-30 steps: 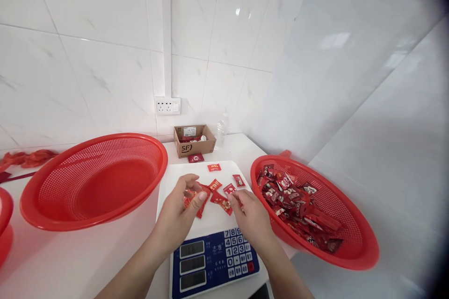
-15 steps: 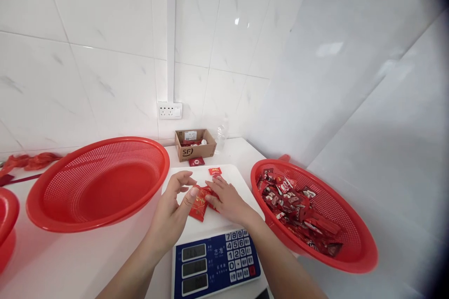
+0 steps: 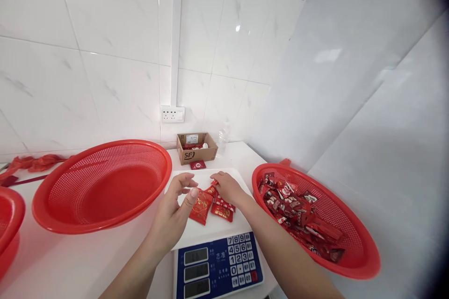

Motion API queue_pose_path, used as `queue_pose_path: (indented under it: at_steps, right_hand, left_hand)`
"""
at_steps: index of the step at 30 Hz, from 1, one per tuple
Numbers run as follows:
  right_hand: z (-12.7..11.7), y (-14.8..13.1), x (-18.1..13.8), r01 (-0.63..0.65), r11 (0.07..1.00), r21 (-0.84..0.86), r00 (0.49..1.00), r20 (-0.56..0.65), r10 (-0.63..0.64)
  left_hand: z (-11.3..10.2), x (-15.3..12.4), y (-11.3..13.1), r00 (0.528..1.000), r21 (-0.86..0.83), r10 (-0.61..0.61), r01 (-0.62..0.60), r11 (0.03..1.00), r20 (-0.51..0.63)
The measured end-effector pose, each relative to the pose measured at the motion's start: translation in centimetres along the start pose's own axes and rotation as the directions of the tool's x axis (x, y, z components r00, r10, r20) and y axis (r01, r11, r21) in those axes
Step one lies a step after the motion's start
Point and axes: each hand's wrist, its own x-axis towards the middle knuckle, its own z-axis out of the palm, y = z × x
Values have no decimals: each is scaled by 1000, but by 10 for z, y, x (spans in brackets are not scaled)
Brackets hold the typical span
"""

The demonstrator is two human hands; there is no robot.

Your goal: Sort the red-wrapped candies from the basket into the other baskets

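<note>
Over the white scale pan (image 3: 191, 238), my left hand (image 3: 175, 210) is open, fingers bent and apart from the thumb. Its thumb tip is beside a large red packet with gold print (image 3: 201, 206); whether they touch I cannot tell. My right hand (image 3: 228, 188) reaches to the pan's far part, its fingers closed on a small red packet (image 3: 214, 182), mostly hidden by them. Below that hand lie a red packet with pale lettering (image 3: 222, 212) and a red spotted packet (image 3: 224, 202). The scale's blue keypad panel (image 3: 220, 266) faces me; its display digits are too faint to read.
At the right stands a red basket (image 3: 365, 252) holding many small red packets. Left is a large red basket (image 3: 105, 215), with another basket rim (image 3: 17, 205) at the edge. A cardboard box (image 3: 201, 154), a dark red packet (image 3: 198, 165) and a clear plastic bottle (image 3: 223, 133) sit behind.
My right hand has moved away from me to the small packet at the far part of the pan and closed on it, uncovering the packets below. My left hand has hardly moved.
</note>
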Motion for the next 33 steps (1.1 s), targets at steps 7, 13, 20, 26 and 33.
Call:
queue_pose_path:
  at_steps: [7, 13, 20, 26, 33]
  right_hand:
    - [-11, -9, -8, -34, 998, 46, 994, -100, 38]
    - [-16, 4, -14, -107, 991, 83, 985, -129, 117]
    - [-13, 15, -36, -150, 984, 101, 989, -5, 151]
    - [-7, 11, -43, -123, 983, 138, 992, -12, 126]
    - [-6, 11, -44, -114, 969, 219, 985, -105, 140]
  left_hand:
    - [-1, 2, -1, 1000, 30, 15, -15, 999, 0]
    - [0, 4, -2, 992, 244, -15, -16, 970, 125]
    - [6, 4, -16, 881, 451, 31, -272, 850, 472]
    - [9, 7, -21, 876, 539, -20, -279, 795, 483]
    - [9, 9, -20, 899, 615, -78, -229, 755, 431]
